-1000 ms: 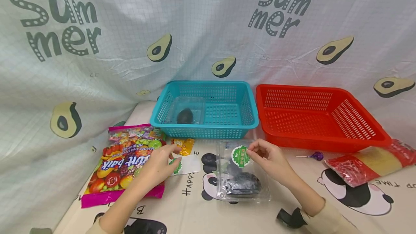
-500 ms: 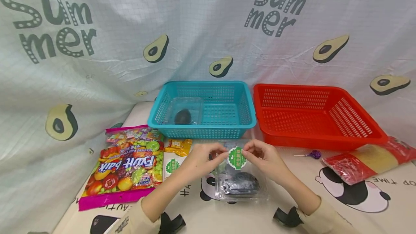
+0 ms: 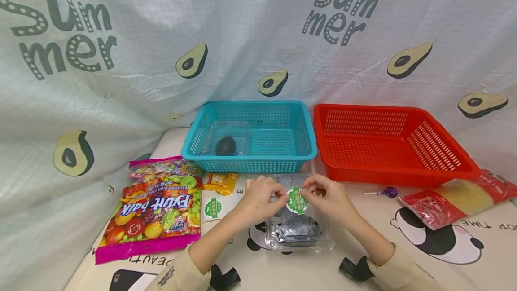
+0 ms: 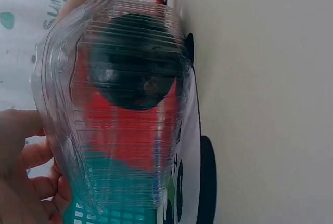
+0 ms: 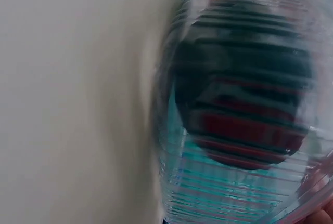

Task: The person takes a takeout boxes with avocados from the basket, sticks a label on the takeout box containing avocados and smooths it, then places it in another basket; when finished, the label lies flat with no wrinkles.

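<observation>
A person's left hand [image 3: 260,199] and right hand [image 3: 329,196] meet over a clear plastic box [image 3: 325,240] on a counter [image 3: 299,271]. Thumbs and fingers pinch opposite edges of a round green sticker [image 3: 296,202], which is above the box's lid; whether it touches the lid cannot be told. Inside the box is a dark, rounded item [image 3: 294,229]. Behind the box, slightly left, a teal basket [image 3: 248,165] contains a second clear box [image 3: 241,125] with another dark item [image 3: 226,146]. Behind it to the right is a red basket [image 3: 400,178]. Left of the box are a sticker strip [image 3: 232,202], an orange packet [image 3: 221,184] and a fruit-printed bag [image 3: 155,210]; well right, a purple lollipop [image 3: 389,191].
</observation>
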### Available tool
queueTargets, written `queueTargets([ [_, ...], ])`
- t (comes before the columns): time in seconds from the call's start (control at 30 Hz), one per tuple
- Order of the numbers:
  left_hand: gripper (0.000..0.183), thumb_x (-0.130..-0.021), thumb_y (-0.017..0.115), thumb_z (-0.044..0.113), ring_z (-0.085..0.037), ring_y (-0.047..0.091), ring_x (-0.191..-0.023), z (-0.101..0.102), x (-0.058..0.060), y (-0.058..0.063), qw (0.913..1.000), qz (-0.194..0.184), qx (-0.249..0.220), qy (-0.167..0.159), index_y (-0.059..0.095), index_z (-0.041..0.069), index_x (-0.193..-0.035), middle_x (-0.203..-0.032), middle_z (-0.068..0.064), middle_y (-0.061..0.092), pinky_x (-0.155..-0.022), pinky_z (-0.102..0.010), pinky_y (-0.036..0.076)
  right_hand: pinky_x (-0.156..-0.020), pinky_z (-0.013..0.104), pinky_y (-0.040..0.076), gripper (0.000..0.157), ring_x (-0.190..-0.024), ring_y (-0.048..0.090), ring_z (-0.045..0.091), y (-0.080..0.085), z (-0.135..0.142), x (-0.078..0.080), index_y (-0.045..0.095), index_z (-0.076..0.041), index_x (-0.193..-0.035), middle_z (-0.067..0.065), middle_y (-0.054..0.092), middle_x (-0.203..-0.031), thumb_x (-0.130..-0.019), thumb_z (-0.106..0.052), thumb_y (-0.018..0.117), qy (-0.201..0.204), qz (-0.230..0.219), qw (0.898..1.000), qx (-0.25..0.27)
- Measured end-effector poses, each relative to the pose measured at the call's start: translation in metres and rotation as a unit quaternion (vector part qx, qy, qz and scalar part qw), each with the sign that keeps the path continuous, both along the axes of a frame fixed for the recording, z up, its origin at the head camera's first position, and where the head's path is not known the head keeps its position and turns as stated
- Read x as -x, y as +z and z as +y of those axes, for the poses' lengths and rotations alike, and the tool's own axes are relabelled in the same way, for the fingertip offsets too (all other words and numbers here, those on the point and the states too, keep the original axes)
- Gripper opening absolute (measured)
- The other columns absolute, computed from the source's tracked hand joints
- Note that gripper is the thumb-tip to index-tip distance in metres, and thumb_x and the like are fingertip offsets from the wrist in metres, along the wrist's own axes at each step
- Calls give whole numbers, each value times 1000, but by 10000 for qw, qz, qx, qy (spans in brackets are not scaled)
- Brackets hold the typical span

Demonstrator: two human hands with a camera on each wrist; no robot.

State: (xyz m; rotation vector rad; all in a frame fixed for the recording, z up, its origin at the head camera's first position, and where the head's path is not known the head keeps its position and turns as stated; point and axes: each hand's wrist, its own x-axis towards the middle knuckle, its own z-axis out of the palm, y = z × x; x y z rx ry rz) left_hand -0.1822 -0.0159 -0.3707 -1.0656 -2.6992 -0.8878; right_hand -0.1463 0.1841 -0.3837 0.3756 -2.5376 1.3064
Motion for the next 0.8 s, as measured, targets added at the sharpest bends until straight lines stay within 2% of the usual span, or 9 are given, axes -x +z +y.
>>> queueTargets([
  [0.2, 13, -82, 57, 30, -7, 41, -75, 2, -3, -1, 9989, 310, 327, 133, 62, 25, -71, -74, 15, 52, -70, -30, 23, -58, 24, 43, 17, -66, 49, 12, -4, -1, 1, 60, -21, -81, -13, 54, -68, -72, -12, 71, -205, 493, 9973, -511],
  [0.43, 12, -80, 58, 30, -7, 40, -75, 4, -3, -5, 9980, 546, 242, 200, 60, 25, -69, -73, 14, 51, -70, -30, 23, -59, 26, 42, 19, -66, 48, 16, -7, -4, 0, 60, -21, -78, -15, 50, -67, -69, -9, 73, -320, 962, 9912, -850],
  [0.67, 15, -77, 62, 30, -8, 42, -77, 3, 1, -12, 9933, 1093, 207, 327, 55, 26, -64, -74, 13, 52, -69, -30, 24, -58, 20, 37, 18, -68, 42, 6, -10, -4, 0, 61, -22, -74, -18, 49, -67, -70, -9, 71, -290, 1326, 9839, -1159],
  [0.8, 17, -76, 63, 31, -9, 42, -77, 3, 1, -13, 9917, 1218, 222, 345, 53, 26, -64, -76, 13, 52, -70, -30, 25, -58, 19, 37, 18, -71, 40, 2, -10, -4, 0, 61, -21, -73, -15, 50, -69, -68, -8, 72, -272, 1494, 9800, -1290],
])
